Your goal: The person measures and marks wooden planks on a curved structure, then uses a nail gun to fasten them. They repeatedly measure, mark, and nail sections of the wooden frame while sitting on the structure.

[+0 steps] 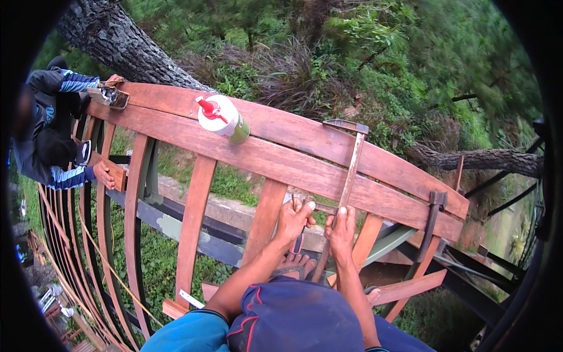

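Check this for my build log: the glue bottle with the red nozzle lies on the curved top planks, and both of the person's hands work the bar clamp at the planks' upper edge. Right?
Not quite. In the head view the left hand and right hand work the bar clamp at the lower edge of the curved top planks, below them. The glue bottle does lie on the planks.

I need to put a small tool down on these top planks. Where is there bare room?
Bare plank lies between the glue bottle and the near bar clamp, and between that clamp and the far clamp. It is crowded under the near clamp, where the left hand and right hand work.
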Motion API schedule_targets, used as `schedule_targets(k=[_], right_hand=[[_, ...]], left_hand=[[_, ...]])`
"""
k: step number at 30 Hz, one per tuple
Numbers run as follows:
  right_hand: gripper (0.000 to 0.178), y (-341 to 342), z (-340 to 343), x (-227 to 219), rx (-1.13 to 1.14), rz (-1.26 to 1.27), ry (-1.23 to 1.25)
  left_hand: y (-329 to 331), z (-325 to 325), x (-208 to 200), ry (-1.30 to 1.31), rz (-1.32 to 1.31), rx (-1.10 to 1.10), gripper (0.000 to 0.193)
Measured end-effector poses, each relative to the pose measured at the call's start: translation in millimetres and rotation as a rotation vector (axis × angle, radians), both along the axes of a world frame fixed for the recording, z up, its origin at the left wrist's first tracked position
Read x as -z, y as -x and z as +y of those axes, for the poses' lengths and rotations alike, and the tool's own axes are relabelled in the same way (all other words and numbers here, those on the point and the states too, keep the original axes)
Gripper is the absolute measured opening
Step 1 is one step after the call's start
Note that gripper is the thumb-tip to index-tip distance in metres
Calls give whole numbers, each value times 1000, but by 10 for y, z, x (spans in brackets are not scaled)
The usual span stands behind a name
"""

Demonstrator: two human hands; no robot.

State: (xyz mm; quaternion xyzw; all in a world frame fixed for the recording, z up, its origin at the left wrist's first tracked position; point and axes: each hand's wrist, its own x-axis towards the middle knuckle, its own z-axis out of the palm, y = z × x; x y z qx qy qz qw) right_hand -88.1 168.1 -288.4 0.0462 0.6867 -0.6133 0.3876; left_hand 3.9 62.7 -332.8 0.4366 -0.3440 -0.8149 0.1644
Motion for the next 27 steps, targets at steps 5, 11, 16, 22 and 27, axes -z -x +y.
schedule_targets(k=[5, 11, 16, 22, 27], right_hand=[[27, -27, -68, 1, -2, 29, -11], [25, -40, -107, -87, -26, 40, -54], [18, -41, -139, -130, -16, 43, -87], [19, -60, -97, 1, -14, 76, -78], [20, -23, -29, 100, 12, -30, 22]], left_hand=[[33, -55, 48, -35, -25, -13, 35], [20, -104, 0, -75, -24, 14, 32], [8, -120, -19, -86, -40, 62, 28], [-40, -129, 75, -167, 67, 53, 31], [15, -42, 68, 4, -129, 54, 34]])
